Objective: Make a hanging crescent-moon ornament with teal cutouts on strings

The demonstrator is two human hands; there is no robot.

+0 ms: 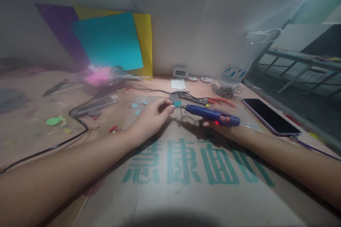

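Teal piece [177, 104] and glue gun [210, 112], mid-frame
Left hand [154, 114] pinches one, right hand [225, 131] grips the other; I'd guess for aim.

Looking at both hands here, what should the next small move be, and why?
Probably a light squeeze by the right hand to dab glue on the small teal piece: the left hand pinches at that piece, and the blue glue gun in the right has its nozzle aimed at it, very close. Whether they touch is hard to tell.
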